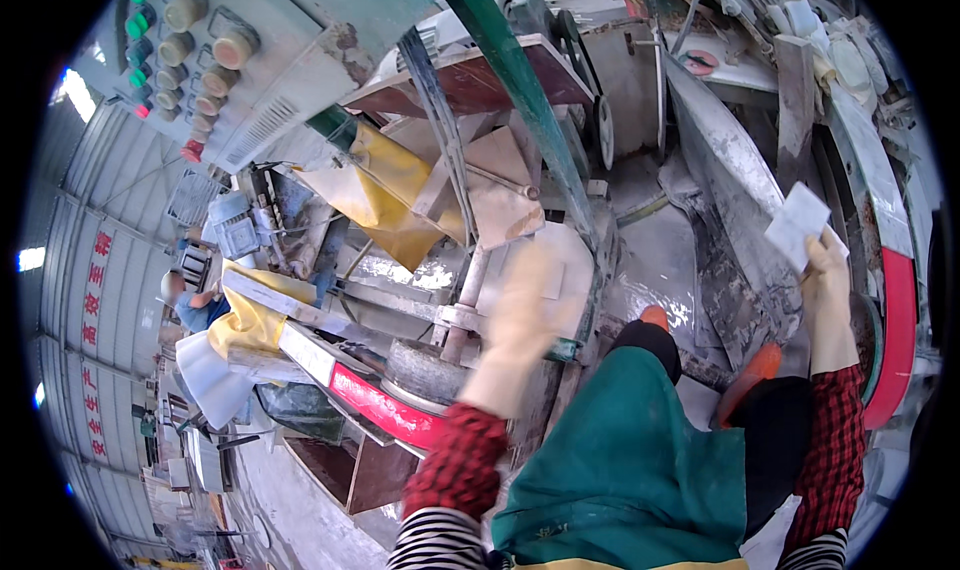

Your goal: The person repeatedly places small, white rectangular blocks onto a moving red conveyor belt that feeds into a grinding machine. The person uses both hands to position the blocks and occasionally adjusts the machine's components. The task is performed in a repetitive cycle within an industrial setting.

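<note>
My right hand (826, 275), in a pale cream glove, grips a small white square tile (799, 225) by its lower edge, fingers closed on it. The tile is tilted, beside the upper edge of a dirty grey metal trough wall (725, 140). My left hand (528, 295), gloved alike, is smeared by motion, so its fingers cannot be made out. It is over a machine frame, near a metal shaft (466, 305) and a grey wheel (425, 372). Red-and-black checked sleeve covers (455, 465) reach over both forearms.
A green apron (630, 460) hangs over my lap. At upper left stands a grey control panel (265, 70) with several buttons. A green post (525, 100) slants down ahead. Yellow sheeting (385, 195) drapes the machine. Another person (195, 305) is far left. Red-and-white guards (897, 320) flank both sides.
</note>
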Demonstrator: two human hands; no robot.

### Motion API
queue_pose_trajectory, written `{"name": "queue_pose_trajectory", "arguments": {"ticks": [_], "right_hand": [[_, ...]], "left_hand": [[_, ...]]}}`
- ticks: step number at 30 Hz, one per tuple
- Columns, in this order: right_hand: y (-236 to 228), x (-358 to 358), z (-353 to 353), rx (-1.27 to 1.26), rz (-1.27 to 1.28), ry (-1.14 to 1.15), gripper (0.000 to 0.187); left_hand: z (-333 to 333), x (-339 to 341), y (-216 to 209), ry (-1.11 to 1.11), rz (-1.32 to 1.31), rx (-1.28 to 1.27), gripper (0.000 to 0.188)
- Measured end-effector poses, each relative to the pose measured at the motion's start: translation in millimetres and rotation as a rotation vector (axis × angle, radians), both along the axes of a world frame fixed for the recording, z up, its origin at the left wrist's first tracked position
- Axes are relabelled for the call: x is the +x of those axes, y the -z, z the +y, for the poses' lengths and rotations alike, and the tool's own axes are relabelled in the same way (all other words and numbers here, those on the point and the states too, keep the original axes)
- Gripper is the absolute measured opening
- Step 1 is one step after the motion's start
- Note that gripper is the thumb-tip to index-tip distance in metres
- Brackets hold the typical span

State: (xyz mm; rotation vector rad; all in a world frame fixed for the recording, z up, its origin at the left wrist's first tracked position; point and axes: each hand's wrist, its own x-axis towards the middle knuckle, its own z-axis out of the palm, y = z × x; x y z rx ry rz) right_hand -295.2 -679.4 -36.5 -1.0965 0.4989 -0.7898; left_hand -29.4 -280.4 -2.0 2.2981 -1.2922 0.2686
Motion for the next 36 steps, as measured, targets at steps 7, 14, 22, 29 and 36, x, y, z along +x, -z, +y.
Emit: {"name": "queue_pose_trajectory", "arguments": {"ticks": [7,14,22,29,36], "right_hand": [[-3,-81,-46,-0.179,0.482,0.549,0.027],[-30,-133,-79,0.057,0.155,0.778,0.047],[18,-165,-158,0.034,0.130,0.859,0.042],[28,-172,-221,-0.791,1.524,0.447,0.032],[3,-119,-203,-0.417,0.903,0.360,0.051]], "left_hand": [[260,29,-7,-0.664,0.358,-0.143,0.049],[277,-8,-1,-0.779,-0.221,0.332,0.047],[271,-2,4,-0.857,-0.203,0.311,0.044],[249,-18,-2,-0.862,-0.058,0.273,0.044],[289,21,41,-0.820,-0.050,0.072,0.043]]}}
